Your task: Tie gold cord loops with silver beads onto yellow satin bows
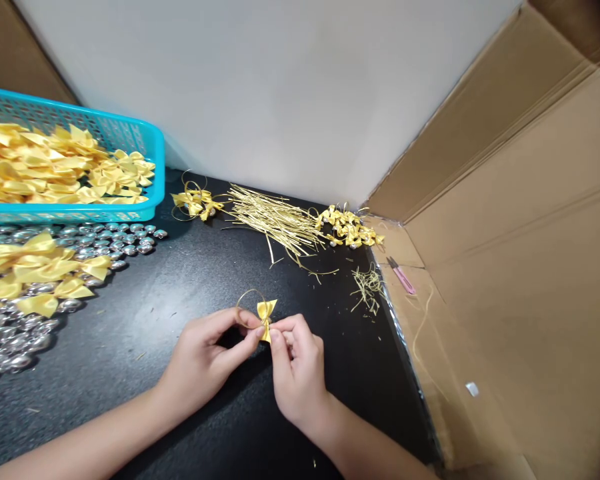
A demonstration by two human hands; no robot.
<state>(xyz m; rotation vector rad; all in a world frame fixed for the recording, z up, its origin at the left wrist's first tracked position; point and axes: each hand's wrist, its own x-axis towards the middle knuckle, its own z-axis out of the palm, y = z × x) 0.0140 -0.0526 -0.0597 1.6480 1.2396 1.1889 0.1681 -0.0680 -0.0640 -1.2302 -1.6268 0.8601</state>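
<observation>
Between my two hands a small yellow ribbon bow (pixel 265 311) is held above the black table (pixel 215 427), one end pointing up. A gold twist tie (pixel 251 291) curls in an arc from the bow's middle toward the left. My left hand (pixel 215 347) pinches the bow's centre from the left, thumb against forefinger. My right hand (pixel 299 363) pinches it from the right, the other fingers curled in. The fingertips hide the middle of the bow, so how the tie runs there cannot be seen.
A turquoise basket (pixel 159 170) of yellow bows stands back left. Silver beads (pixel 17 340) and loose bows (pixel 43 263) lie before it. Gold ties (pixel 275 220), tied bows (pixel 347 225) and clippings (pixel 367 288) lie along the back. Pink snips (pixel 403 277) rest on cardboard at right.
</observation>
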